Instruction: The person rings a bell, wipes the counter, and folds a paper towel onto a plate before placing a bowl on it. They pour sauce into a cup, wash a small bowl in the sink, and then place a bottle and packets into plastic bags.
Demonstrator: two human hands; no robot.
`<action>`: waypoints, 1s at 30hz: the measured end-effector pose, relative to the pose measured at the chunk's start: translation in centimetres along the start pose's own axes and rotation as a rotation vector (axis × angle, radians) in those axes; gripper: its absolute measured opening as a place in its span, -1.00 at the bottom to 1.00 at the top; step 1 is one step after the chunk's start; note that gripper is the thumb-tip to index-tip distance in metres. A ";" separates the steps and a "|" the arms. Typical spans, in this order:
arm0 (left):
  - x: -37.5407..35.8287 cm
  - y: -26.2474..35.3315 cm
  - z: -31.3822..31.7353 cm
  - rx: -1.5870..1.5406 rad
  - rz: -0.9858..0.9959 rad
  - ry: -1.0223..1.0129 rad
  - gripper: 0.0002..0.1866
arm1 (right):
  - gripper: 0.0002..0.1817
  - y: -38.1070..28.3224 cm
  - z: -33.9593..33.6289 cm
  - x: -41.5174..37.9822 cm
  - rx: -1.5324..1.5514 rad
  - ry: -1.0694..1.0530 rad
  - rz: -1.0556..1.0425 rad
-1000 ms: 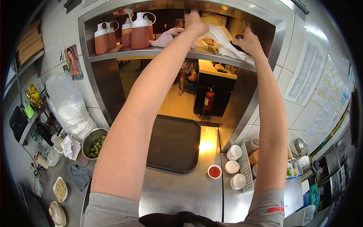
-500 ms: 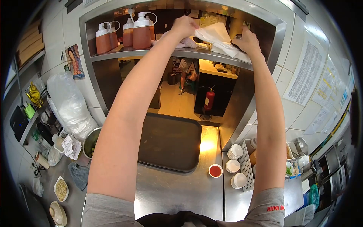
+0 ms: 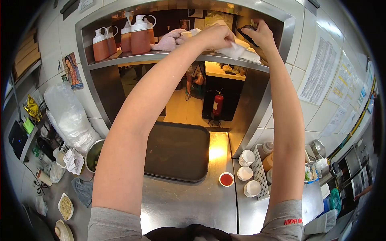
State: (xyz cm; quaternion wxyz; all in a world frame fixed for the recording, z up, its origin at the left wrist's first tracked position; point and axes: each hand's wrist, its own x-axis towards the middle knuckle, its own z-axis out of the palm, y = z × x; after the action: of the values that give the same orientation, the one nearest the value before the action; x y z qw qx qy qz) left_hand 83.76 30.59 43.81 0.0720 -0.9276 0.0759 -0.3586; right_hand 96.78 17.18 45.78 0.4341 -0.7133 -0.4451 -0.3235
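Bottles (image 3: 140,40) with reddish contents stand on the shelf (image 3: 104,63), a pink cloth (image 3: 171,41) beside them. Beyond the opening is an extinguisher (image 3: 217,104) (bright red). A picture (image 3: 72,71) hangs on the wall (image 3: 91,105) above plastic bags (image 3: 64,100). White cups (image 3: 246,157) stand beside a perforated basket (image 3: 261,176).

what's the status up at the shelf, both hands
Left hand pinching white sheet. Right hand gripping dark object. Pink cloth on shelf, close by left forearm.

Warm counter glare, fisheye-curved edges, black corners
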 end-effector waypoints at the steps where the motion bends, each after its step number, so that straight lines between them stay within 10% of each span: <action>1: 0.3 0.2 0.3 -0.018 -0.087 0.068 -0.66 | -0.25 0.1 -0.1 -0.1 0.020 0.020 -0.012; 12: 5.1 2.1 3.0 -0.206 -0.509 0.207 -0.68 | -0.23 1.4 -0.6 0.0 0.072 0.139 0.028; 17: 5.5 0.8 2.2 -0.328 -0.266 0.007 -0.64 | -0.23 2.0 -0.6 -0.1 0.113 0.118 -0.025; 21: 2.2 -1.7 -1.5 -0.232 -0.279 0.218 -0.60 | -0.24 2.0 -0.5 -0.2 0.113 0.083 -0.050; 30: -2.0 -1.3 -1.2 0.017 -0.413 -0.176 -0.67 | -0.23 0.2 1.5 2.1 0.123 -0.113 0.076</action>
State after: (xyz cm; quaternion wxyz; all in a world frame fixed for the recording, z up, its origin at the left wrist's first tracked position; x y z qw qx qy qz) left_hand 81.56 32.13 43.62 0.0112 -0.9506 -0.1250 -0.2839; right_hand 97.87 19.25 46.89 0.4634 -0.7188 -0.4604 -0.2380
